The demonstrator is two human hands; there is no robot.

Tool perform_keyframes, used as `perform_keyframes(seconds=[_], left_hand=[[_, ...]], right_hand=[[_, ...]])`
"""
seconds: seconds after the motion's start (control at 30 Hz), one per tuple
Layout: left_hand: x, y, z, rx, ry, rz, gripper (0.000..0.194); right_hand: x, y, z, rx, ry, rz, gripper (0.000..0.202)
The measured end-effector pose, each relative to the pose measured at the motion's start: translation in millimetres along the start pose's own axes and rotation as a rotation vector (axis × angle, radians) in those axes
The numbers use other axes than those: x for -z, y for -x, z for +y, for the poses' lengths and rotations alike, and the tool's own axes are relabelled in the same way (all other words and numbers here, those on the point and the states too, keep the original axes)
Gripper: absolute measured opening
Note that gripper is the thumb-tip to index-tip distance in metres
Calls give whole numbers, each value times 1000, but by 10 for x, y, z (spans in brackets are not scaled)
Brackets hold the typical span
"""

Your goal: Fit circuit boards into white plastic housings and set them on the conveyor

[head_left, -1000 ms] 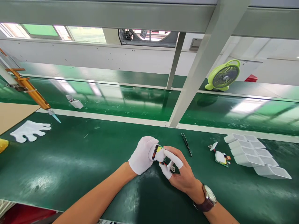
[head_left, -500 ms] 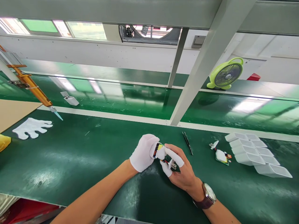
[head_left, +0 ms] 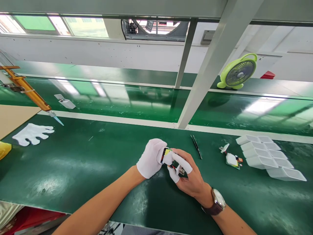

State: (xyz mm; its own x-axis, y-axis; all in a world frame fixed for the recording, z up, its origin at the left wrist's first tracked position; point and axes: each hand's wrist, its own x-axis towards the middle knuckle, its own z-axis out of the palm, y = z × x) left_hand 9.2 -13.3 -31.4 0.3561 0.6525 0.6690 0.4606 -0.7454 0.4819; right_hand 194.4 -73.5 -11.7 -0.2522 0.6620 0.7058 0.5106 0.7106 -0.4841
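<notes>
Above the green bench, both hands meet at a small circuit board [head_left: 168,158] with yellow and white parts and a metal plug [head_left: 181,170] on short wires. My left hand [head_left: 152,159], in a white glove, is closed round the board's left end; a pale edge there blends with the glove, so I cannot tell whether it is a case. My right hand [head_left: 187,171], with white covers on its fingers, pinches the board from the right. A second circuit board [head_left: 232,160] with a plug lies to the right. Black tweezers [head_left: 196,147] rest just beyond my right hand.
White plastic boxes [head_left: 262,160] stand in rows at the right. At left are a white glove [head_left: 33,133], an amber dispensing syringe [head_left: 34,94] and a yellow item [head_left: 4,150]. A slanted post [head_left: 207,71] rises behind my hands. A green fan [head_left: 238,73] stands farther back.
The view has tilted slightly, so the background sits a little higher. Both hands keep nearly the same hold on the circuit board.
</notes>
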Motion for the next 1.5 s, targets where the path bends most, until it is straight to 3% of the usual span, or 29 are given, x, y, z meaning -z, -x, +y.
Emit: perform_keyframes(seconds=[0.33,0.47,0.6,0.7,0.83,0.97,1.07,1.17,1.27,1.5], left_hand=[[-17,22,8,10,-10,-12,50],[-50,31,26,87,49,-39,50],[-72,-53,56,213,191,-106,29],[-72,-105,42,183,288,-184,22],[-27,-107,-5,328,341,-238,38],[88,-137,-37,498,387,-315,65],[187,-175,-42,439,386,-300,70],[254,-202,-29,373,355,-296,44],[294,-233,-8,396,320,-294,28],[378,-314,-14,550,240,-388,38]], right_hand=[[-25,12,30,2,20,-25,70],[1,-25,36,-10,13,-68,72],[93,-48,79,-59,-68,-148,78],[140,-25,151,-113,-99,-195,76],[109,32,265,-224,-132,-211,52],[21,69,347,-297,-127,-256,46],[-34,57,356,-260,-133,-266,49],[-70,19,327,-198,-158,-269,50],[-93,-12,296,-148,-144,-260,47],[-106,6,291,-71,-21,-224,46]])
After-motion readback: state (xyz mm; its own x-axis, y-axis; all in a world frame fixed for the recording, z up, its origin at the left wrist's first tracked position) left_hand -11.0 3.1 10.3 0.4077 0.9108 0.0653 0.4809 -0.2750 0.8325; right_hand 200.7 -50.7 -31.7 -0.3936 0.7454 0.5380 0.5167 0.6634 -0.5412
